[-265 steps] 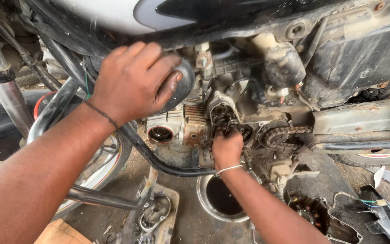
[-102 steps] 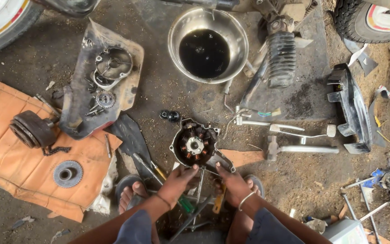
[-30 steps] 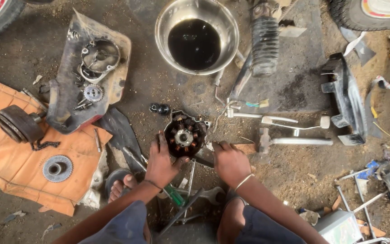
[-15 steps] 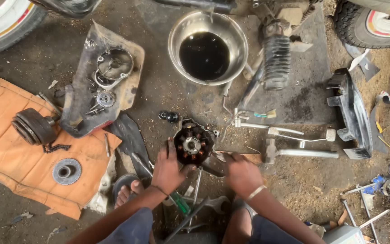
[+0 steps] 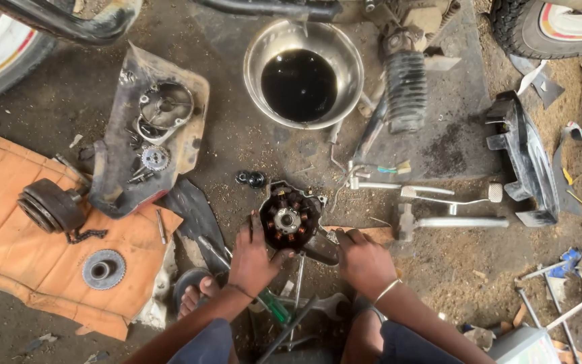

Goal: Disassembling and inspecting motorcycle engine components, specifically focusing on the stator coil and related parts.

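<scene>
While I'm squatting over the dirt floor (image 5: 439, 269), my left hand (image 5: 254, 259) is wrapped round the left edge of the stator cover (image 5: 289, 219), fingers curled on its rim, so gripping it. Right hand (image 5: 365, 259) is clamped on the cover's lower-right end, thumb side on top. Cover sits coil-side up, right btwn both hands, just ahead of my knees, long axis running toward the right hand. Left is nearer the coils. Oil bowl (image 5: 345, 47) is well beyond, w/ the green screwdriver (image 5: 274, 307) under my left wrist.
</scene>
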